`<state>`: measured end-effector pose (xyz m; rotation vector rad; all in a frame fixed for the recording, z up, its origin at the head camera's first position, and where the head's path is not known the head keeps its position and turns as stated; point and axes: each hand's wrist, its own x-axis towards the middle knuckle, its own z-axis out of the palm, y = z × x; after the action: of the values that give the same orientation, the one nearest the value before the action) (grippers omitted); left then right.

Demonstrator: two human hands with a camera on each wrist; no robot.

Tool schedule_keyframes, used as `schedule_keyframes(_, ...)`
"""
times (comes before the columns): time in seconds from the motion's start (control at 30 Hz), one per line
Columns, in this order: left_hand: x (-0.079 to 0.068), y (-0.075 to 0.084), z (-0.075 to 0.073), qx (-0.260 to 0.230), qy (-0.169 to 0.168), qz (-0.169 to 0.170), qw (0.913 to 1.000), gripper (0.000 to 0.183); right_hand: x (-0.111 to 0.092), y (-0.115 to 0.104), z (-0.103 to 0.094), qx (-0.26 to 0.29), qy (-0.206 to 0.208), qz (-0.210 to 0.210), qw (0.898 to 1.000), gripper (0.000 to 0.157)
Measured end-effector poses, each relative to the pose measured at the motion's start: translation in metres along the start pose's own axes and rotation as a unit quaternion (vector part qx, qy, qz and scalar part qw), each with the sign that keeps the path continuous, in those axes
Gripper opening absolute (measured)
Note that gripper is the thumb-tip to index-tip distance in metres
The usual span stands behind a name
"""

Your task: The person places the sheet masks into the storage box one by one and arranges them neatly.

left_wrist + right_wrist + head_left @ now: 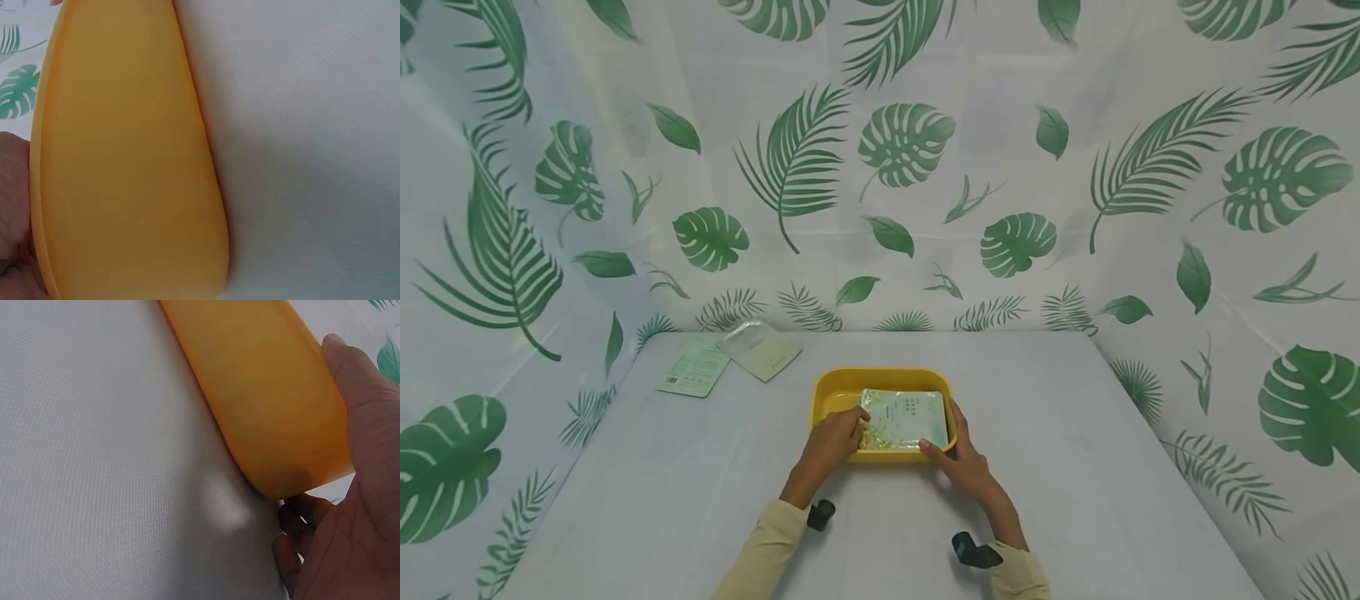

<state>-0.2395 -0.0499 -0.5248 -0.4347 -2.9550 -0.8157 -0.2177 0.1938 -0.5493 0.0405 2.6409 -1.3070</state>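
Beyond the far edge of my white worktop (1097, 500) I see a leaf-printed wall (970, 150), perhaps cloth, softly lit

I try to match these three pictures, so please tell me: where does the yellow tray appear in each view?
Head: the yellow tray is below the picture's centre, on the white table.
Left wrist: its outer wall fills most of the left half.
Right wrist: it runs from the top middle down to the right hand.
Shared landmark: the leaf-print backdrop, around the table; upper left in left wrist, upper right in right wrist.
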Motion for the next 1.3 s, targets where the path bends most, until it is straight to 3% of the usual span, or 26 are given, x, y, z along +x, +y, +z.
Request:
schedule_keyframes(0.13, -0.001, 0.001, 0.003, 0.010, 0.021, -0.004, 0.9997, 0.013, 0.000, 0.001, 0.001, -0.003, 0.001, 0.003, 1.000, 0.096)
schedule_keyframes(0.5, -0.006, -0.006, 0.009, 0.019, 0.122, 0.076, 0.9894, 0.009, -0.001, 0.000, 0.001, 0.001, 0.001, 0.007, 1.000, 0.096)
schedule_keyframes(0.77, -0.008, -0.008, 0.009, 0.010, 0.139, 0.108, 0.9844, 0.008, -0.001, -0.001, 0.002, -0.003, 0.003, 0.007, 1.000, 0.096)
schedule_keyframes(1.13, -0.010, -0.008, 0.008, -0.001, 0.144, 0.123, 0.9819, 0.008, 0.000, -0.001, 0.001, 0.000, 0.002, 0.005, 1.000, 0.094)
schedule_keyframes(1.3, -0.014, -0.015, 0.008, -0.052, 0.151, 0.142, 0.9770, 0.010, 0.000, -0.001, 0.001, 0.003, 0.000, 0.004, 1.000, 0.095)
